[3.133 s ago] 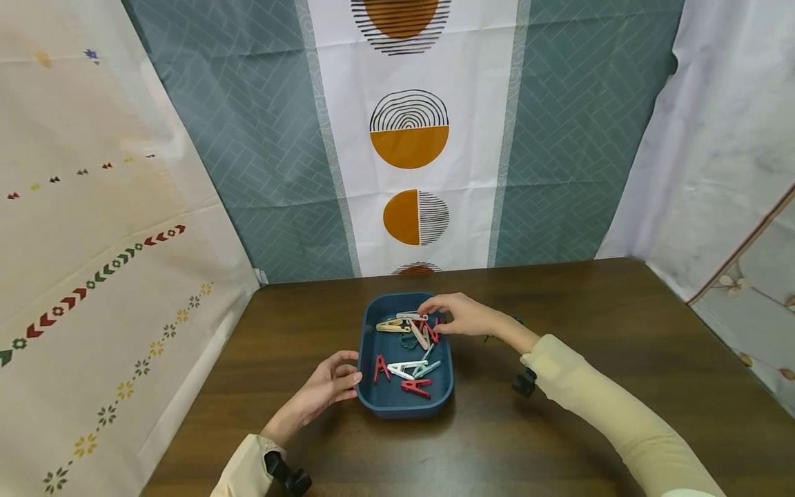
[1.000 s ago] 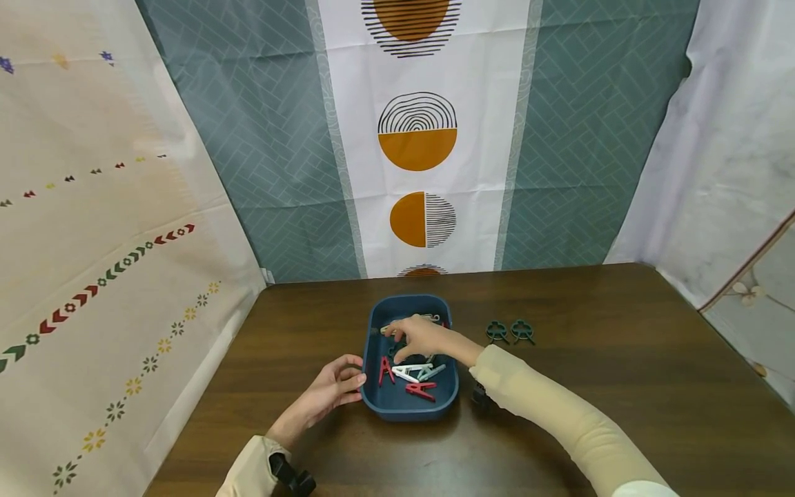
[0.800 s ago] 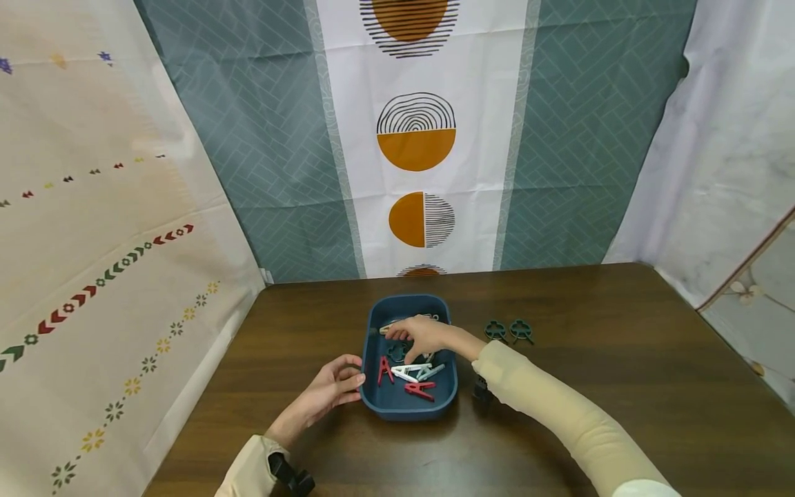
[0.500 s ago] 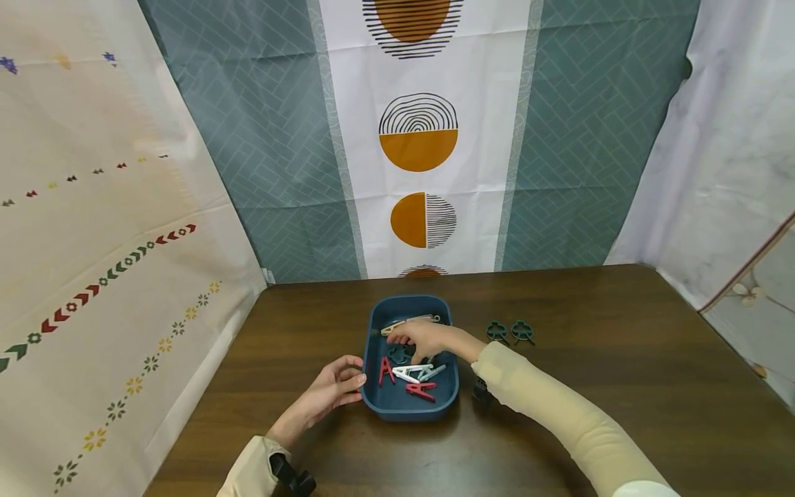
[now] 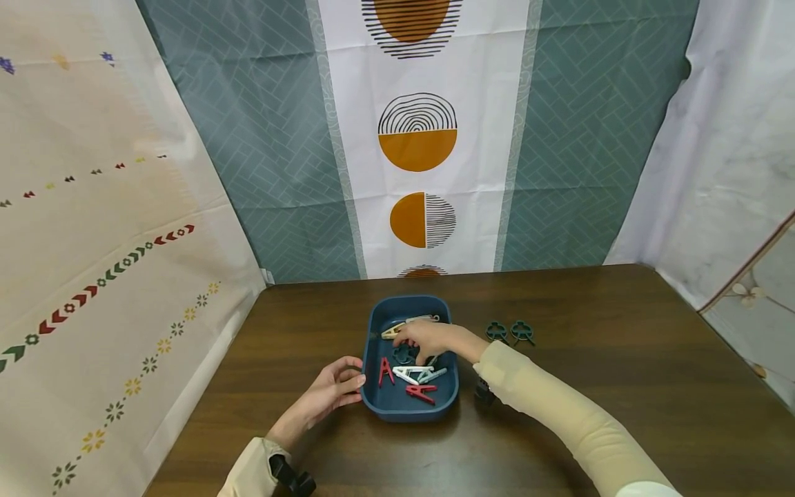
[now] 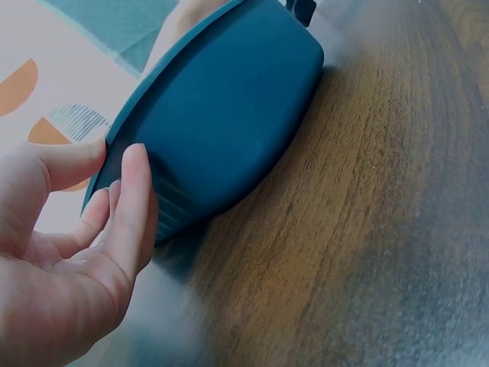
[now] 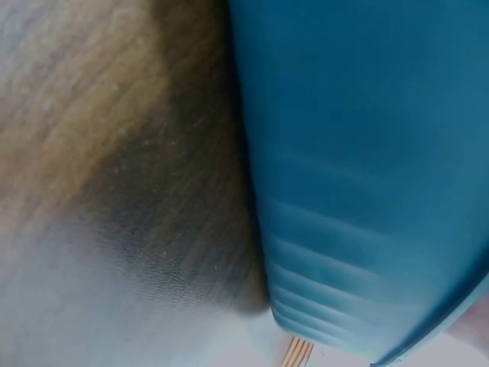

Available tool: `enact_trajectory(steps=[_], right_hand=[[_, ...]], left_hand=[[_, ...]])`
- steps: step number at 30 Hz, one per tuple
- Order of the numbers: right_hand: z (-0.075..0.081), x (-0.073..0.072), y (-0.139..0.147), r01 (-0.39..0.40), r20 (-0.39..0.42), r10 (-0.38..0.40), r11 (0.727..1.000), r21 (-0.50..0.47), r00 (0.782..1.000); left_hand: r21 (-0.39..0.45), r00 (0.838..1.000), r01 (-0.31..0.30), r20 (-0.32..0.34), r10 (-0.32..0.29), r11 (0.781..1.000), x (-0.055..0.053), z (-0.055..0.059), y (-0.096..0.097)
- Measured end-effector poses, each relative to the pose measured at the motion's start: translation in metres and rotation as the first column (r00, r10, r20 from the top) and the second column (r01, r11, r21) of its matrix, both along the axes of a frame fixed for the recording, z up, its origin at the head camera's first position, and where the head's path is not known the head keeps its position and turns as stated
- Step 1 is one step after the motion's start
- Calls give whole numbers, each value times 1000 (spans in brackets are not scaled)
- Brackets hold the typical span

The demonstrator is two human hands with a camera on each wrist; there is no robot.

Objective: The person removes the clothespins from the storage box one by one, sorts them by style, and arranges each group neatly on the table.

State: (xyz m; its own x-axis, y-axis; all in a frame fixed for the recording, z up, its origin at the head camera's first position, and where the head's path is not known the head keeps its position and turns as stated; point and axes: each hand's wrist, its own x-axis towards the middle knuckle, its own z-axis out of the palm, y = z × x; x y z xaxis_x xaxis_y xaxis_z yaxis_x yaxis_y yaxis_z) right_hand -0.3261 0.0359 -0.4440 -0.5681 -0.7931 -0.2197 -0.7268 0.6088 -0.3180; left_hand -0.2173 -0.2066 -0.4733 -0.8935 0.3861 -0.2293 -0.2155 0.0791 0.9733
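Note:
A blue plastic bin stands on the brown table, with clothespins and clips inside. My left hand touches the bin's left side, fingertips at the rim; the left wrist view shows that hand against the outer wall. Inside the bin, my right hand has thumb and fingers around a dark green round clip, partly hidden beneath it. Beside that hand lie a yellow clothespin, a red clothespin and white clothespins. The right wrist view is filled by the bin's wall; the fingers are out of sight.
Two dark green clips, a left one and a right one, lie side by side on the table right of the bin. Another red clothespin is near the bin's front. Patterned cloth hangs behind.
My right hand has moved from the bin's back right toward its middle, then slightly right, the dark green clip shifting with it. My left hand has stayed at the bin's side.

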Motion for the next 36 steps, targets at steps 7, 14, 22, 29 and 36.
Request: enact_trajectory(steps=[7,14,22,29,36], right_hand=[[-1,-2,3,15,13,-15,999,-48,1000],[2,-3,11,58,48,-51,986,-159,998],[17,4,27,49,44,-38,965,-258,998],[23,11,42,62,35,-54,956,-287,998],[26,19,56,102,74,-80,919,-381,994]], left_hand=[[-4,1000,-3,4,3,1000,0,1,1],[-7,1000,-2,8,2,1000,-2,0,1],[-3,1000,-18,-3,18,1000,0,3,3],[14,1000,-28,7,28,1000,1,6,4],[17,1000,-20,10,19,1000,1,4,4]])
